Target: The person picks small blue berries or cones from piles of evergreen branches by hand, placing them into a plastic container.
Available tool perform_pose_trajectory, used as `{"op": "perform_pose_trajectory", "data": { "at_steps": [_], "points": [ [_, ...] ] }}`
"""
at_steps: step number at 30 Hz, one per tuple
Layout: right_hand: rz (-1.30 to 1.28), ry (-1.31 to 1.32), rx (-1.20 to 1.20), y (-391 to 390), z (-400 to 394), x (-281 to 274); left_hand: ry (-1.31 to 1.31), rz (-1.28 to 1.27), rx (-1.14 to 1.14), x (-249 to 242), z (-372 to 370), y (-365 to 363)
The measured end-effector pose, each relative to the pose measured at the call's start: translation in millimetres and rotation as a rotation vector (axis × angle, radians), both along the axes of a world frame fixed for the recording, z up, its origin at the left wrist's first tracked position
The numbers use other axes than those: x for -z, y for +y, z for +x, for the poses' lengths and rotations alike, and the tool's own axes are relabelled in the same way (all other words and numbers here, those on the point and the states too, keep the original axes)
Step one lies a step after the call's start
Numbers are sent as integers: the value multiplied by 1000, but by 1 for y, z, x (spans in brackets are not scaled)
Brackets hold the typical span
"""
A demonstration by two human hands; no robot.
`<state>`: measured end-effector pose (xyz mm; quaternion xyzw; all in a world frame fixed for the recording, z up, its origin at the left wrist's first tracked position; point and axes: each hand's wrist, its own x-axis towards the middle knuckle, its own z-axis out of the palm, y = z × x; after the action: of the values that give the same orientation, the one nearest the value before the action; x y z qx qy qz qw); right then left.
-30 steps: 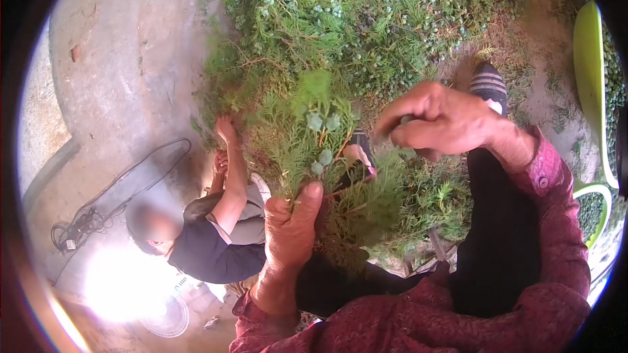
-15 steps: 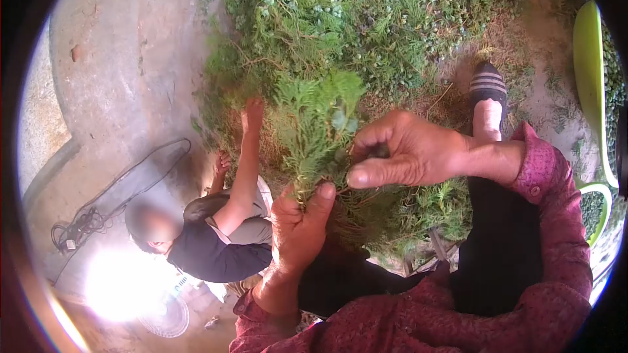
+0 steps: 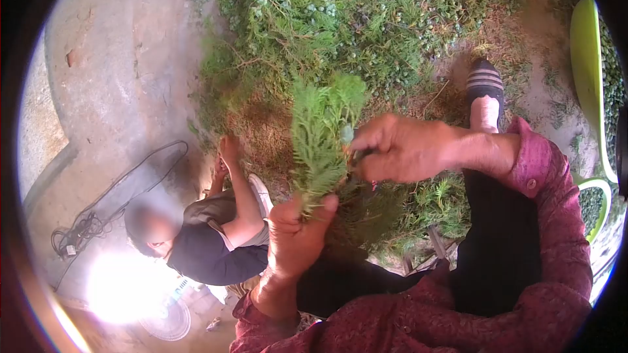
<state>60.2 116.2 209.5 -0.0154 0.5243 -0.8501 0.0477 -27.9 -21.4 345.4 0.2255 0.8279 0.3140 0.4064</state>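
Upright in my left hand [image 3: 296, 240] is a bunch of green evergreen sprigs [image 3: 319, 140], its stems pinched between thumb and fingers. My right hand [image 3: 409, 150] is at the right side of the bunch, slightly blurred, with thumb and fingertips drawn together. A pale bluish cone [image 3: 347, 134] shows on the sprigs beside those fingertips. What the right fingertips grip, if anything, is too blurred to make out. Darker sprigs [image 3: 366, 212] appear below the right hand.
A large heap of cut evergreen branches [image 3: 366, 19] with bluish cones covers the ground ahead. On the left another person [image 3: 216, 235] crouches, hands together, near a coiled black cable [image 3: 88, 225] and a fan [image 3: 169, 319]. A green basin [image 3: 587, 59] holding small cones stands at right.
My right hand has shifted slightly left and its fingers have drawn in against the sprigs. The left hand still holds the bunch. The other person's raised arm has dropped back from the heap.
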Motion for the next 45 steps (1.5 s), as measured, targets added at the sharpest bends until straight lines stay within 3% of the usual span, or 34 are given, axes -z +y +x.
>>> {"op": "perform_pose_trajectory", "data": {
  "at_steps": [2,4,5,6,8,10,12,17,21,23,27,29,33,37,38,41,45],
  "points": [
    [-13,-7,25,12,3,8,11,-19,3,-1,-2,-1],
    [-368,-225,-189,34,13,15,-234,64,-203,1,-4,-5],
    [-522,-204,-123,36,18,20,-234,67,-205,2,-4,-6],
    [-520,-205,-123,41,20,14,-261,110,-213,3,-4,-7],
    [-353,-221,46,53,26,-2,-290,151,-218,5,-4,-7],
    [-318,-148,54,45,21,8,-312,167,-247,5,-3,-6],
    [-263,-65,206,32,11,10,-323,135,-236,2,-1,-4],
    [164,210,398,2,-3,7,-330,98,-174,5,-3,-7],
    [107,201,368,5,0,-1,-417,10,-287,4,-4,-12],
    [-269,147,300,2,2,2,-437,2,-284,4,-5,-14],
    [-370,-84,268,39,21,15,-455,51,-307,1,-6,-14],
    [-628,-254,174,45,25,22,-461,84,-337,-1,-5,-13],
    [-901,-151,81,43,20,63,-442,121,-414,0,-7,-15],
    [-734,-159,-142,35,20,65,-430,191,-446,4,-5,-17],
    [-735,-160,-140,32,19,60,-432,190,-445,3,-6,-17],
    [-380,-336,-164,32,15,16,-442,101,-427,-1,-8,-15],
    [-238,-241,-133,31,13,17,-381,50,-344,-3,-10,-14]
  ]
}}
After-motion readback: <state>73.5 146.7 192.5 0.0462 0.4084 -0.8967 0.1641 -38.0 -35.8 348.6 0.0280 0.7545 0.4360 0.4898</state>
